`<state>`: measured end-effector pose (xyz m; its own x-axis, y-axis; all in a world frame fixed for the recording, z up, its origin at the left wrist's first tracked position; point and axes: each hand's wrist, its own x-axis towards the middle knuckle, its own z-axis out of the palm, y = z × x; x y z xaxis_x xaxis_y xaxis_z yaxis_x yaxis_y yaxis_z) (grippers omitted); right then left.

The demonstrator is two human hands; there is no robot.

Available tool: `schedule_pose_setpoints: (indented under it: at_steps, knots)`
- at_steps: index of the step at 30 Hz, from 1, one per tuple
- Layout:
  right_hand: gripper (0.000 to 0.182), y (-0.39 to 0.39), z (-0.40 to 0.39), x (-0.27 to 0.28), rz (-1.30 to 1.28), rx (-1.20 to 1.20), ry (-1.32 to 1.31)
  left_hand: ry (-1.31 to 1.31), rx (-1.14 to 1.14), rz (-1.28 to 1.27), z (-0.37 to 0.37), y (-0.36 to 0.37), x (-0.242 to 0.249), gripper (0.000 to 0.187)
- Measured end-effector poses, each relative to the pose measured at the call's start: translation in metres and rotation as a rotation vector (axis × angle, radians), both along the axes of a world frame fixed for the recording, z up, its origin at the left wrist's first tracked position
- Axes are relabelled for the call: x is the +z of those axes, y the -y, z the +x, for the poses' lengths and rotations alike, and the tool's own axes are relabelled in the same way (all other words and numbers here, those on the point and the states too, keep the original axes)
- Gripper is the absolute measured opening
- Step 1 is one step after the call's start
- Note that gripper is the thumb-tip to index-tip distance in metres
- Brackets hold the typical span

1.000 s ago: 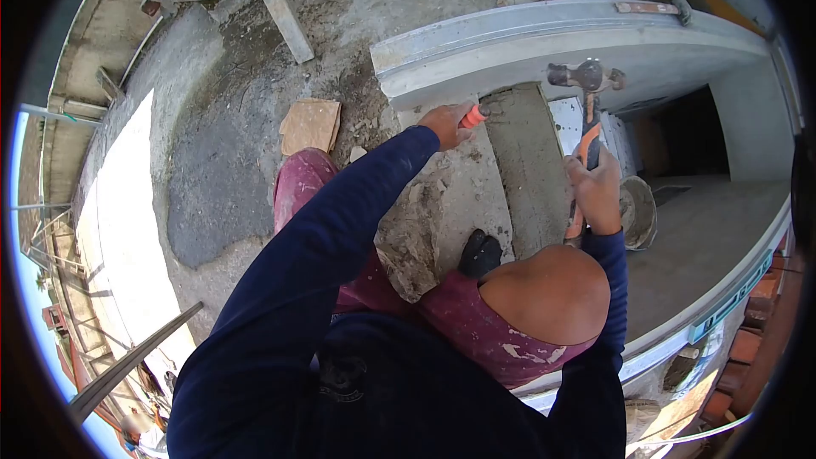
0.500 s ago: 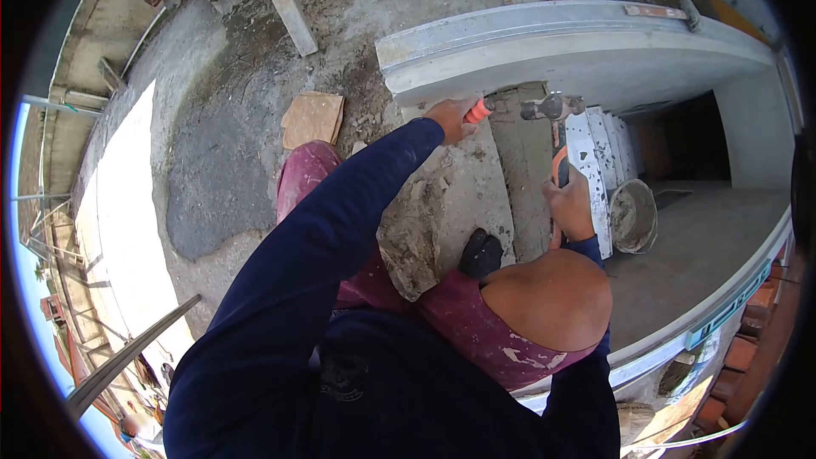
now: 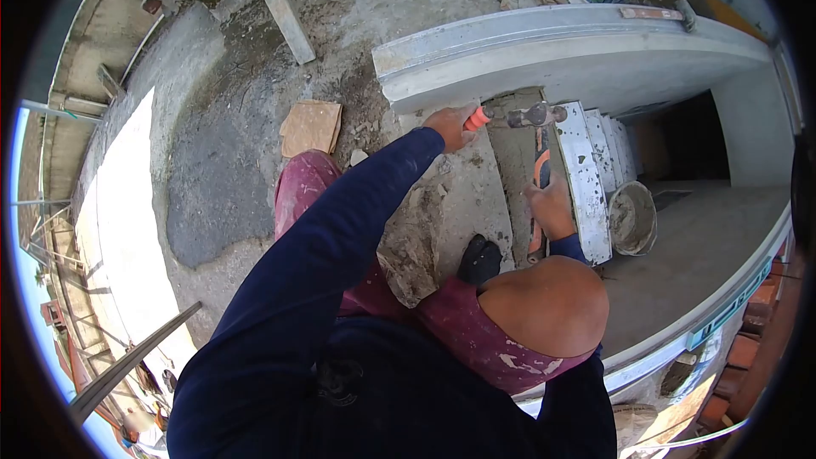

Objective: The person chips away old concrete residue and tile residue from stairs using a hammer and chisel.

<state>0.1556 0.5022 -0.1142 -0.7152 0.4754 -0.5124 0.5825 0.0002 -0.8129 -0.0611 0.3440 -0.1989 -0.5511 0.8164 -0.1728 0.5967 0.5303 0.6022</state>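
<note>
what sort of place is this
Probably a building site or renovation: there's a hammer in the right hand, a grey-smeared bucket and a rough, patchy concrete floor.

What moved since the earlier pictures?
The right hand swung the hammer leftward across the picture, closer to the orange handle. Nothing was grabbed or let go. The left hand stayed about where it was, holding that handle; the bucket stayed put.

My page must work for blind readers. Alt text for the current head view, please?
A person's right hand holds a hammer, its head close to an orange-handled tool in the left hand. Beneath lies a strip of grey concrete; a bucket sits farther right.
</note>
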Motion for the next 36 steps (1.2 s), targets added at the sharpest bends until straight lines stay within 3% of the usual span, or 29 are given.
schedule_pose_setpoints:
  at_steps: [2, 6, 10, 11, 12, 13, 16, 18, 23, 25, 27, 28, 29, 31, 33, 36]
  knots:
    - [0.007, -0.01, 0.01, 0.03, -0.089, -0.112, -0.143, -0.004, -0.048, 0.006, -0.002, 0.002, -0.003, 0.055]
    - [0.007, -0.058, -0.002, 0.124, 0.213, -0.261, -0.529, 0.083, -0.063, -0.106, -0.007, -0.004, 0.008, 0.056]
    - [0.012, -0.058, -0.041, 0.103, 0.141, -0.548, -0.942, 0.06, -0.049, -0.123, -0.004, -0.003, 0.014, 0.056]
    - [0.012, -0.04, -0.035, 0.061, 0.081, -0.454, -0.691, 0.041, -0.049, -0.104, -0.004, -0.003, 0.009, 0.055]
    - [0.015, -0.025, -0.024, 0.013, 0.58, -0.135, -0.364, 0.018, -0.053, -0.088, -0.005, -0.003, 0.004, 0.055]
    - [0.021, -0.018, -0.013, -0.036, 0.63, 0.319, -0.119, 0.032, -0.041, -0.077, 0.0, 0.001, -0.004, 0.055]
    - [0.015, -0.015, 0.006, -0.012, 0.242, 0.205, 0.003, -0.021, 0.024, -0.035, -0.003, -0.004, -0.009, 0.053]
    - [0.011, -0.028, 0.015, 0.008, 0.177, 0.081, -0.106, 0.021, 0.003, -0.064, -0.003, 0.0, -0.011, 0.054]
    - [0.01, -0.066, -0.025, 0.116, 0.146, -0.368, -0.67, 0.039, 0.049, -0.114, -0.001, -0.003, 0.002, 0.053]
    - [0.011, -0.076, -0.048, 0.085, 0.025, -0.489, -0.956, 0.064, 0.09, -0.147, 0.006, -0.002, 0.01, 0.053]
    - [0.01, -0.045, -0.048, 0.027, 0.099, -0.408, -0.569, 0.033, 0.194, -0.098, 0.015, -0.003, 0.004, 0.052]
    - [0.015, -0.045, -0.033, -0.034, 0.778, 0.037, -0.322, 0.019, 0.244, -0.073, 0.023, -0.001, -0.001, 0.052]
    - [0.018, -0.015, -0.029, -0.007, 0.108, 0.185, 0.054, 0.009, 0.281, -0.075, 0.034, 0.002, -0.006, 0.051]
    - [0.012, -0.03, -0.008, -0.042, 0.252, 0.192, -0.047, -0.022, 0.355, -0.061, 0.035, -0.004, -0.008, 0.051]
    - [0.01, -0.029, -0.002, 0.014, 0.171, 0.12, -0.026, 0.018, 0.359, -0.047, 0.045, 0.0, 0.001, 0.046]
    - [0.008, -0.062, -0.004, 0.067, 0.173, -0.097, -0.291, 0.006, 0.369, -0.05, 0.047, -0.006, 0.002, 0.041]
